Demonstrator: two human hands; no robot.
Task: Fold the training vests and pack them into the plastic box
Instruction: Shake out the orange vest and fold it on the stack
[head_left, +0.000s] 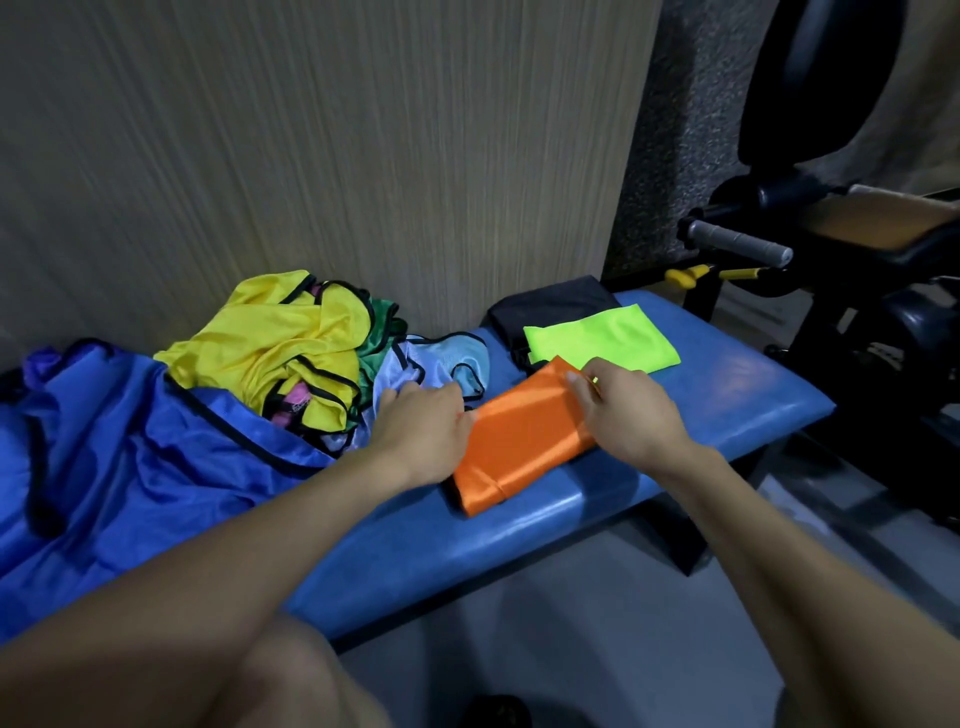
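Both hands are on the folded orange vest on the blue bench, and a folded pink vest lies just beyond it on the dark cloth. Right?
Not quite. The head view shows the vest beyond the orange vest is neon green, not pink. Left hand and right hand are on the orange one, on the blue bench.

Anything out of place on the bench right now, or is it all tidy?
Mostly fine. The orange vest and neon green vest lie folded flat on the blue bench. What stands out: the yellow vest sits in a crumpled heap with others, and no plastic box is in view.
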